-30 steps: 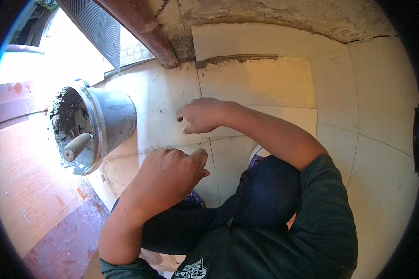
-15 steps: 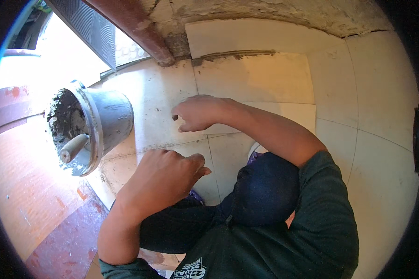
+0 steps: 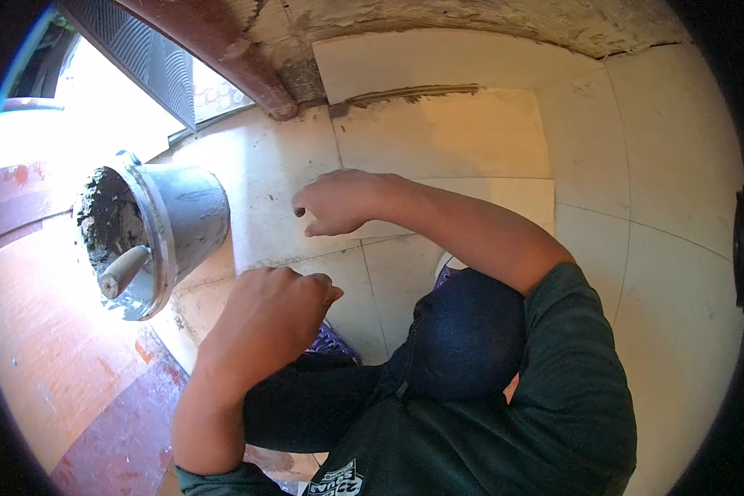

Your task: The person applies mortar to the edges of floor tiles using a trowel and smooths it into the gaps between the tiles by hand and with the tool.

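Observation:
My right hand (image 3: 336, 203) is held over the pale floor tiles (image 3: 273, 186), its fingers bent down and the thumb apart from the forefinger. Nothing shows in the gap between them. Lower and nearer to me, my left hand (image 3: 274, 312) has its back turned up. Its fingers are bent out of sight under it, so what they hold, if anything, is hidden. To the left of both hands stands a grey bucket (image 3: 188, 207) smeared with mortar. A tool's wooden handle (image 3: 124, 271) sticks out over its rim; the tool's other end is hidden.
Along the far wall (image 3: 504, 21), a dark mortar streak (image 3: 405, 95) runs between pale tile pieces. A reddish-brown post (image 3: 240, 70) and a grey ridged panel (image 3: 145, 62) stand at the upper left. My bent knee (image 3: 467, 335) and purple shoe (image 3: 331, 343) are close below the hands.
Both hands have shifted slightly left; the left thumb is more tucked against its hand. The view has moved a little, and more of the purple shoe shows.

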`<action>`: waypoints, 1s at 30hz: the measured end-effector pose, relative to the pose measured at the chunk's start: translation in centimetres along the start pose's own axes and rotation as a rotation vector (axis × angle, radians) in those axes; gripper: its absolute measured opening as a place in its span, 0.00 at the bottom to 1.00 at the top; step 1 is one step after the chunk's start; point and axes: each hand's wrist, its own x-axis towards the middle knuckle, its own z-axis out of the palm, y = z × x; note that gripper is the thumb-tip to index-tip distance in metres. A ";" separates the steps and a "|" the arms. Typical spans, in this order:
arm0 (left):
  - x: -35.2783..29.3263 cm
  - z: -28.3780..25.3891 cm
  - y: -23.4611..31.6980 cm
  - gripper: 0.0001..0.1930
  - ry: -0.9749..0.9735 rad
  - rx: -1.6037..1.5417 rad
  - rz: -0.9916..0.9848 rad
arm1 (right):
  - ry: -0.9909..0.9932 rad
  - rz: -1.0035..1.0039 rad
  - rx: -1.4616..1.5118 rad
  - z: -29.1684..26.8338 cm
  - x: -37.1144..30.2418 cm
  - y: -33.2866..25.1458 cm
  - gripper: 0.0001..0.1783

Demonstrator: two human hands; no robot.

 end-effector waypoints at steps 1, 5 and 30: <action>0.0 0.1 -0.1 0.06 0.003 -0.005 -0.018 | -0.001 0.004 0.000 0.0 0.0 0.0 0.26; 0.2 -0.1 -0.2 0.05 -0.052 -0.002 -0.068 | 0.017 -0.007 0.010 0.3 0.4 0.1 0.27; -0.4 1.2 -1.4 0.09 0.107 -0.165 0.187 | 0.022 -0.028 0.045 0.0 1.5 0.2 0.25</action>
